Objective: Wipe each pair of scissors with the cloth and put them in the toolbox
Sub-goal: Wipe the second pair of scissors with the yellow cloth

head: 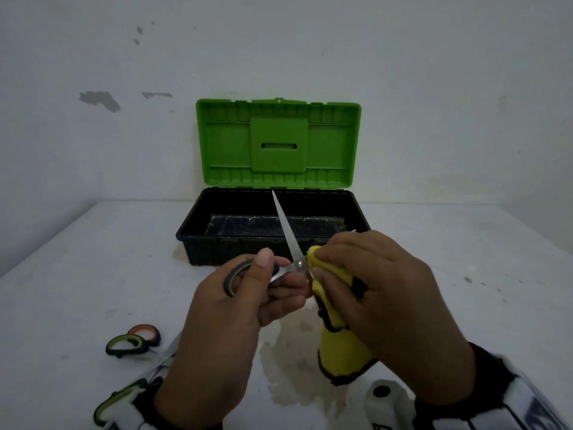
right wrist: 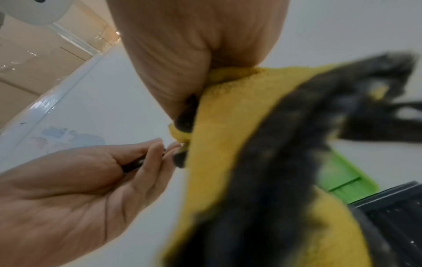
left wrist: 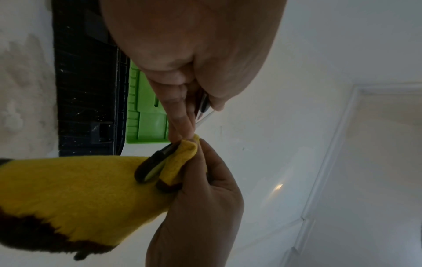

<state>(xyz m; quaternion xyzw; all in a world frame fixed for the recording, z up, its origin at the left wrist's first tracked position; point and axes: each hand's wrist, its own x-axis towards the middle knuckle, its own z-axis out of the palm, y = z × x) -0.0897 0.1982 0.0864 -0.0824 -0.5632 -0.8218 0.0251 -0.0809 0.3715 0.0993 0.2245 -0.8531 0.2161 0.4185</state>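
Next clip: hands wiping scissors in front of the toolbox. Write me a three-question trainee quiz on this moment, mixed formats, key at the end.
1. True or false: the toolbox lid stands open.
2. Which hand holds the yellow cloth? A) left hand B) right hand
3. Fill in: the held scissors are gripped by their ____.

Key: 1 true; 2 B; 3 handle.

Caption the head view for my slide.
Left hand holds steel scissors while right hand rubs yellow cloth near their pivot, before open green-lidded black toolbox.
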